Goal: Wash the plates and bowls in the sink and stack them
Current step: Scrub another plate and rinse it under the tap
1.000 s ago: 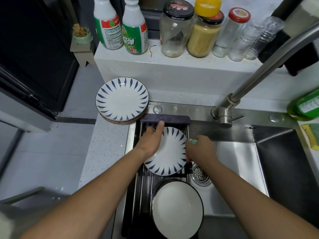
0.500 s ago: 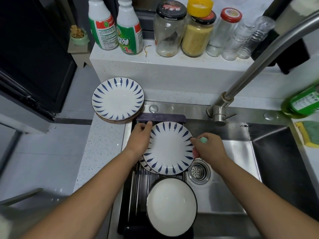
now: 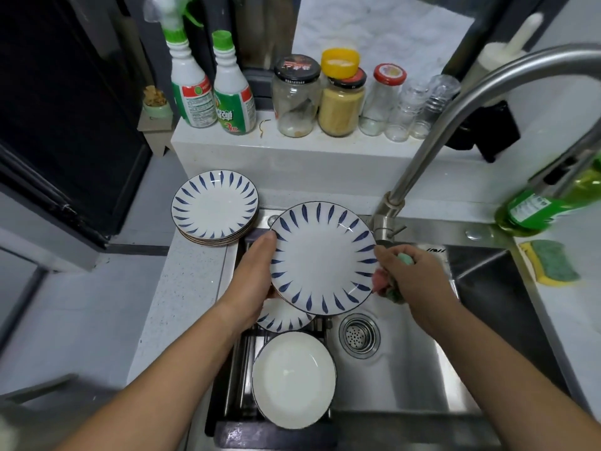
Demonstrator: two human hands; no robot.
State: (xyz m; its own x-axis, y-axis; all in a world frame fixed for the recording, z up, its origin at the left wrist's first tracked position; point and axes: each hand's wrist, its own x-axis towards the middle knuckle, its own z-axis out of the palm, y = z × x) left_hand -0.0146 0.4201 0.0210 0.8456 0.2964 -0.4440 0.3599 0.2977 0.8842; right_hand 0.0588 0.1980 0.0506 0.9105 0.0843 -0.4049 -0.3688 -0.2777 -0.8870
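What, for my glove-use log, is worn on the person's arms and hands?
Nothing is worn. The left hand and the right hand are bare, without gloves, and no ring, watch or bracelet shows. Both forearms are uncovered as far as the picture's lower edge, and no sleeve is in view.

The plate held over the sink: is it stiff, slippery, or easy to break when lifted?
The plate looks like glazed ceramic, so probably rigid and breakable if dropped on the steel sink. Its glossy face may be slippery when wet; the left hand grips only one rim.
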